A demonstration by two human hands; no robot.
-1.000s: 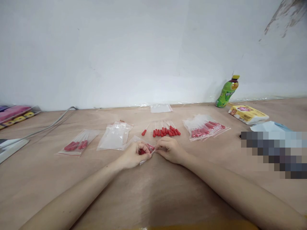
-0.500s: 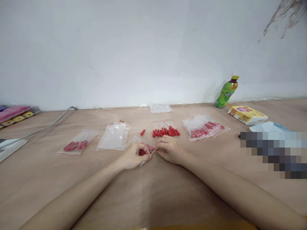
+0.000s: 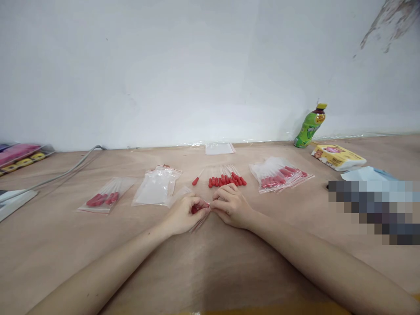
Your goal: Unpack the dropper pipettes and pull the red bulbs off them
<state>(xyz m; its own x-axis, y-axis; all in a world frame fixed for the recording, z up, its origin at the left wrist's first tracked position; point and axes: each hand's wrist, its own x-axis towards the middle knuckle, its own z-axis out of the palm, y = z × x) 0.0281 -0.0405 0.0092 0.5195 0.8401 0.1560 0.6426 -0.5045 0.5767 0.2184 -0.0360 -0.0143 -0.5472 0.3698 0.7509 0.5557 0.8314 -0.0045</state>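
1. Near the middle of the tabletop, well back from its near edge: clear zip bag, partly covered by the hands. Red-lined lip slants toward the near edge; red bulbs show within.
2. Left hand: thumb and forefinger curled round, pinching the bag close to its lip.
3. Right hand: fingers bunched, tips pinching the bag's corner on the side of the right edge. Fingertips of the two hands nearly meet; exact contact too small to read.
4. Just beyond the hands, toward the back edge: row of loose droppers, red bulbs facing the near edge. Single dropper lies apart, on the left-edge side of the row.
5. Toward the right edge from the row: overlapping filled bags, red bulbs visible.
6. Toward the left edge from the hands: flat clear bags, stacked; farther out, one filled bag.
7. Beside the back edge: flat whitish bag.
8. Back right corner region: green bottle, tilted; yellow packet nearby.
9. Back left corner region: pink packages and grey cable.
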